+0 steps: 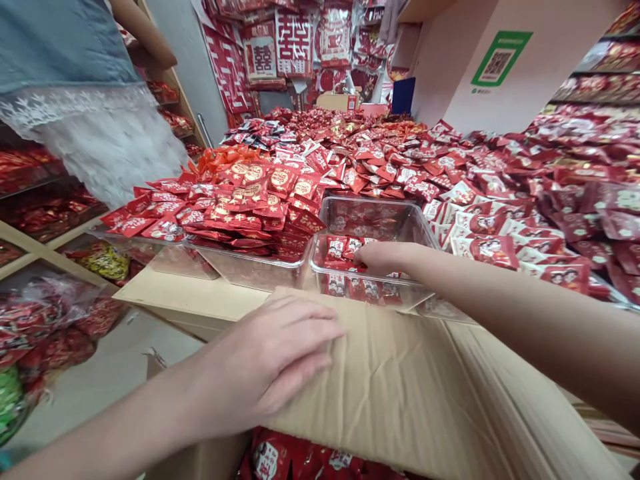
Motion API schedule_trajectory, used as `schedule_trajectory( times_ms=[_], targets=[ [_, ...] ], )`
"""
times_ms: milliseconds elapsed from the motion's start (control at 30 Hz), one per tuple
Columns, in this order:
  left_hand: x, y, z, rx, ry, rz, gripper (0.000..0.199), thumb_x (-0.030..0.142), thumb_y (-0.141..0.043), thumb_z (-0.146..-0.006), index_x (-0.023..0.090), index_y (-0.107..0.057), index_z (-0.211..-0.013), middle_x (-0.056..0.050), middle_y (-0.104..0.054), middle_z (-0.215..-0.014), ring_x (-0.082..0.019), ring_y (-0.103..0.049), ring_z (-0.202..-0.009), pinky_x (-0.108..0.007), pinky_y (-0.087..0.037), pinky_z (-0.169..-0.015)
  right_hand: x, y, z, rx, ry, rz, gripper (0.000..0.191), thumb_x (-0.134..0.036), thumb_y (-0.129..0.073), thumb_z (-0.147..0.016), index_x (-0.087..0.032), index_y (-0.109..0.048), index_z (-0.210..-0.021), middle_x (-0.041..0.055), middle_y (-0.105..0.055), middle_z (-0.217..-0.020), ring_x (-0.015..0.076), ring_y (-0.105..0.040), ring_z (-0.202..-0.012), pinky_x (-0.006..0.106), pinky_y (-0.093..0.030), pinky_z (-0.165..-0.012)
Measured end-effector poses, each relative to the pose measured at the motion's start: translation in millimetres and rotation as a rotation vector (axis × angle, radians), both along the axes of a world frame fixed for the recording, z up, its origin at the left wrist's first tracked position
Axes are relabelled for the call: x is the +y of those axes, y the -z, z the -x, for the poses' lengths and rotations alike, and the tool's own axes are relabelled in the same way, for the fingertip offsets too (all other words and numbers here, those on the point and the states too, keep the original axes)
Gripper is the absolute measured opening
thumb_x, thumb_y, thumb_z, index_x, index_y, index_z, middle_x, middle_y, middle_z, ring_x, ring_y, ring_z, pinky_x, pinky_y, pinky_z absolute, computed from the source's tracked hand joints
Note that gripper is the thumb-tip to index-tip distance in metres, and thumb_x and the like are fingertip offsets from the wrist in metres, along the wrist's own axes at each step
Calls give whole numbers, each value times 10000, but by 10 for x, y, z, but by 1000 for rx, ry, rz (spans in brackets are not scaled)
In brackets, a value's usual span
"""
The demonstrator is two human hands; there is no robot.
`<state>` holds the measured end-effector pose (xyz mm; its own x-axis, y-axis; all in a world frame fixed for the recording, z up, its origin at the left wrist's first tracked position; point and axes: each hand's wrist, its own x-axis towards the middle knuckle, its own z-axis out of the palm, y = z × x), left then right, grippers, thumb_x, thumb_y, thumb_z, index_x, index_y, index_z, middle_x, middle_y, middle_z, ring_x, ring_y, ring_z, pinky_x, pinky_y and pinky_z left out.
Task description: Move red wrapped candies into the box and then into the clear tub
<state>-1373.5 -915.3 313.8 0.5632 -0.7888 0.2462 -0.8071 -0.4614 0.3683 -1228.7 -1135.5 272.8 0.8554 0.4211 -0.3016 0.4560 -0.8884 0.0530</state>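
My left hand (295, 347) lies flat on the flap of a cardboard box (380, 373), its fingers stretched out and close together. Red printed packets (295, 460) show inside the box under that flap. My right hand (383, 257) reaches down into a clear plastic bin (425, 233). Its fingers are curled in at small red packets (345, 248) with white print, and the fingertips are partly hidden. More of these packets (370, 290) show through the bin's front wall.
Left of the bin, another clear bin (250, 267) is heaped with red packets. Piles of wrapped packets (490, 233) cover the display behind and to the right. A person in a blue top with a white lacy skirt (115, 147) stands at left, near shelves (45, 247).
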Motion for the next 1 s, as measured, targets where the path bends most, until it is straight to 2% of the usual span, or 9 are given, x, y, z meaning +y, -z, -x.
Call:
schedule_trajectory(
  times_ms=[100,167,267,433,600,733,900,1000],
  targets=[
    [173,208,112,79,-110,-130,347,283,-435,-857,203,-488,-1190,-71,-511,-1239,-204,-444,-1154,-343,-389,-951,66,-53,35,40,-11,107,220,-138,-563,-669,-127,-652,-870,137,-658,-868,246,-608,-767,288,-430,-587],
    [199,262,130,131,-127,-176,332,325,-405,-868,195,-516,-1153,-74,-546,-1200,-200,-490,-1107,-333,-422,-910,83,-61,33,48,-8,146,254,-163,-534,-695,-110,-642,-920,152,-649,-905,250,-603,-794,286,-423,-591],
    [182,255,122,142,-121,-187,325,364,-396,-864,182,-569,-1071,-86,-583,-1137,-207,-539,-1027,-332,-447,-851,68,-31,5,62,-10,170,275,-176,-510,-711,-112,-633,-948,147,-643,-930,235,-600,-783,272,-409,-576],
    [179,245,125,173,-150,-138,322,362,-412,-857,183,-563,-1078,-79,-581,-1117,-197,-521,-1030,-328,-421,-872,30,29,-25,74,-42,157,235,-148,-498,-696,-128,-643,-880,120,-647,-875,224,-590,-761,265,-383,-561],
    [182,263,135,220,-158,-112,299,335,-405,-864,188,-564,-1070,-74,-578,-1096,-183,-519,-1010,-324,-410,-874,8,-10,-29,67,-57,117,189,-147,-504,-677,-155,-633,-814,81,-641,-820,192,-573,-710,249,-355,-542],
    [184,281,131,236,-156,-85,289,327,-421,-858,187,-569,-1063,-64,-583,-1071,-171,-517,-1001,-316,-409,-872,-89,-121,-34,93,-80,65,133,-153,-513,-661,-180,-600,-759,25,-621,-728,146,-546,-644,229,-342,-536],
    [189,287,89,229,-170,-34,254,289,-467,-832,204,-579,-1043,-47,-611,-1036,-168,-549,-957,-316,-439,-835,-232,-340,56,215,-111,-93,10,-187,-502,-708,-182,-509,-705,-11,-556,-630,112,-493,-569,216,-330,-511],
    [82,148,0,132,-250,166,265,222,-484,-817,200,-562,-1070,-38,-625,-1012,-149,-578,-899,-293,-461,-806,-247,-618,198,80,-125,-157,54,-167,-485,-734,-176,-470,-683,-11,-535,-621,101,-463,-561,219,-324,-520]
  ],
)
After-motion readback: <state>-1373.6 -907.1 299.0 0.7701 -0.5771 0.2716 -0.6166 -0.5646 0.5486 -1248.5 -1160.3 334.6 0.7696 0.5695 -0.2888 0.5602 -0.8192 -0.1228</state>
